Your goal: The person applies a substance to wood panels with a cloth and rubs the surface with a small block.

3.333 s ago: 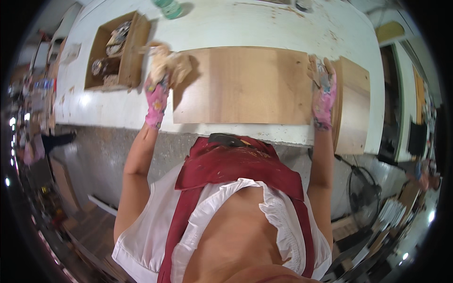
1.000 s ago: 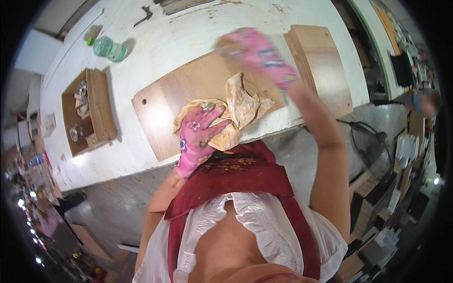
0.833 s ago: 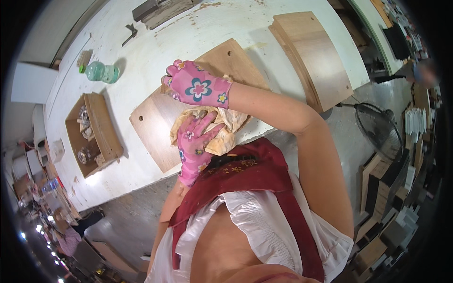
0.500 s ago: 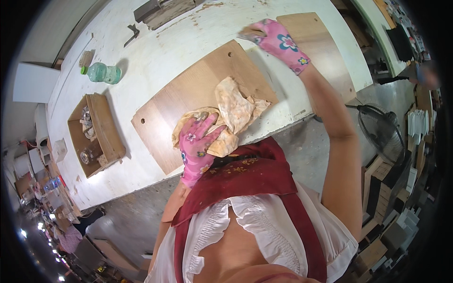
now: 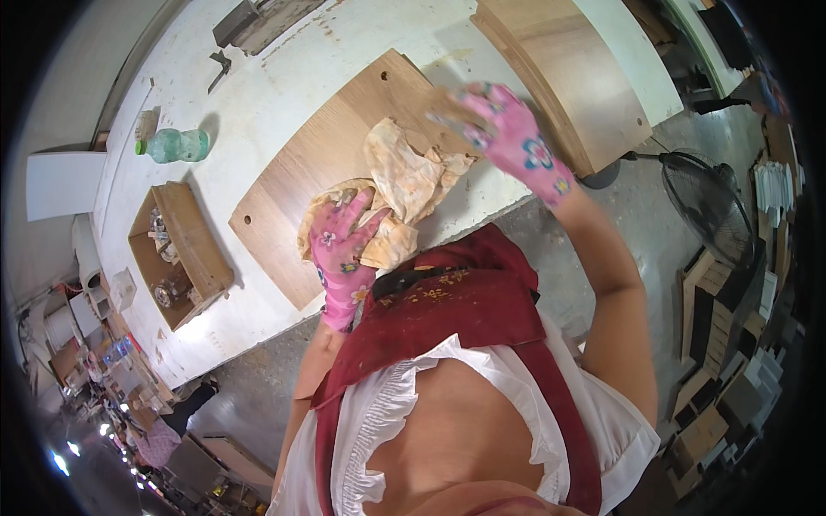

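Note:
A curved wood-grain panel (image 5: 301, 172) with small dark holes lies on the white worktable. On its near part a stained cream rag (image 5: 400, 176) is bunched up. My left hand (image 5: 342, 245), in a pink flowered glove, grips the rag, its fingers bent over the folds and pressing it against the panel. My right hand (image 5: 499, 125) wears a matching glove and is raised near the panel's right end. Its fingers are apart and blurred, with nothing seen in them. Further right lies a stack of similar wood-grain panels (image 5: 572, 69).
A cardboard box (image 5: 202, 245) with small items stands on the white worktable (image 5: 206, 331) at left. Behind it lies a green-tinted plastic bottle (image 5: 176, 146). A dark bracket-like piece (image 5: 219, 70) lies farther back. A black fan (image 5: 705, 193) stands on the floor at right.
My right hand has come nearer, from beside the stacked panels to the right end of the panel under the rag. My left hand stays on the rag. The whole view has shifted slightly.

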### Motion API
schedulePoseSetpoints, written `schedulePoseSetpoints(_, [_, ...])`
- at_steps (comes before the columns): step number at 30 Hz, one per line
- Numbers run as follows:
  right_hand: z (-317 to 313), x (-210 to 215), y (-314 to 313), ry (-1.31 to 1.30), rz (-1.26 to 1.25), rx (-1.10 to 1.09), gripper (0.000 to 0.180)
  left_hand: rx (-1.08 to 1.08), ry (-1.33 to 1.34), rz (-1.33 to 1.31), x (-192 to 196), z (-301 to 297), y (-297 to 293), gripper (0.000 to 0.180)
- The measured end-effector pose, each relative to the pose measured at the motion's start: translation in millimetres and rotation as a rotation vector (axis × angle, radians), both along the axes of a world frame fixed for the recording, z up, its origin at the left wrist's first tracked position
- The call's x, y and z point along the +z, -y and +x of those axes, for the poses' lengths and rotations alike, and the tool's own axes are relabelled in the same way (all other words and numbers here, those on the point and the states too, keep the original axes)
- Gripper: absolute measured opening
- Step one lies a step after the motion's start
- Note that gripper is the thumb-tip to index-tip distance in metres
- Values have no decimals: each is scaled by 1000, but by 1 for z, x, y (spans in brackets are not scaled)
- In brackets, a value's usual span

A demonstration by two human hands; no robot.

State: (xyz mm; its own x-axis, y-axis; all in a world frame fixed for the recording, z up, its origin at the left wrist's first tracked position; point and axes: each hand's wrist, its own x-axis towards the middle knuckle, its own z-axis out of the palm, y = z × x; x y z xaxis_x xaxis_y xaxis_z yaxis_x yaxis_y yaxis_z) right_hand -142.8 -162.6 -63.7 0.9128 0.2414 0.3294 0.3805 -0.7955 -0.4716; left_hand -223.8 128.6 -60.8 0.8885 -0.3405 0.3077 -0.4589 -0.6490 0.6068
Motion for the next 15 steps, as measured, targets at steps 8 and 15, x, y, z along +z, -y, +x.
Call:
schedulePoseSetpoints(8, [-110,27,43,-246,116,-92,48,21,-279,-400,6,-2,-14,44])
schedulePoseSetpoints(15, [-79,24,19,10,-217,56,47,309,-457,-467,-1,79,-111,42])
